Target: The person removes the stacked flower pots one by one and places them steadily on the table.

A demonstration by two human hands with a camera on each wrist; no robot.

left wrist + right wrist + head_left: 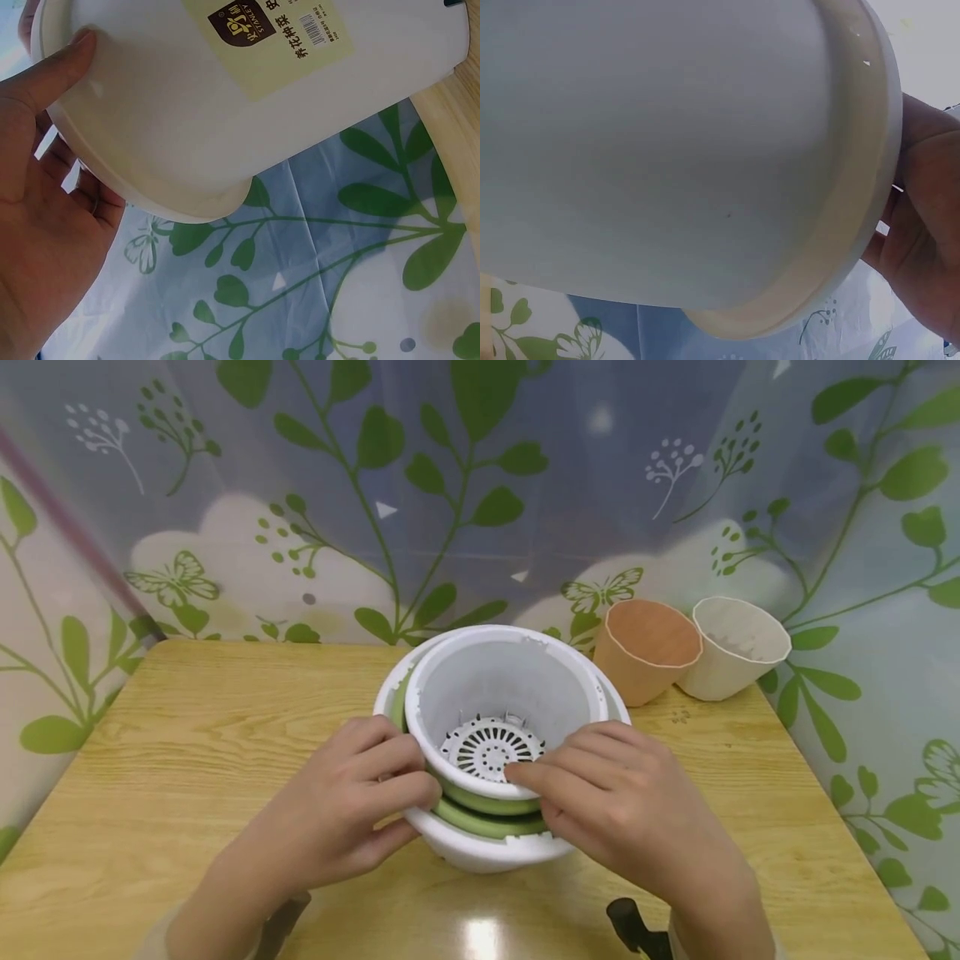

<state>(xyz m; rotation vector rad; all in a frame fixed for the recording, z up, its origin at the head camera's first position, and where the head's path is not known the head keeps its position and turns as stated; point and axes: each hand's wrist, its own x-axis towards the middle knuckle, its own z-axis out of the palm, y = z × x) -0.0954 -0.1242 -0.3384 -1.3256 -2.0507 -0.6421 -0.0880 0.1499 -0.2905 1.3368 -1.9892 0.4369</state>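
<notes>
A nested stack of flowerpots stands on the table between my hands. Innermost is a white pot (pixel 491 672) with a slotted base; green rims (pixel 487 823) show around it, and a white outer pot (pixel 480 857) encloses them. My left hand (pixel 356 806) grips the stack's left rim, thumb against the outer wall in the left wrist view, where a yellowish label (pixel 322 64) also shows. On the right side, my right hand (pixel 622 802) holds the rims, its index finger reaching over the inner one. The right wrist view has the plain outer wall (pixel 667 150); that thumb is mostly hidden.
Behind the stack to the right, an orange pot (pixel 637 672) and a cream pot (pixel 731 668) stand side by side near the table's back edge. A leaf-patterned curtain (pixel 420 552) borders the wooden table (pixel 225 752). Black wrist gear (pixel 632 927) shows beside the right forearm.
</notes>
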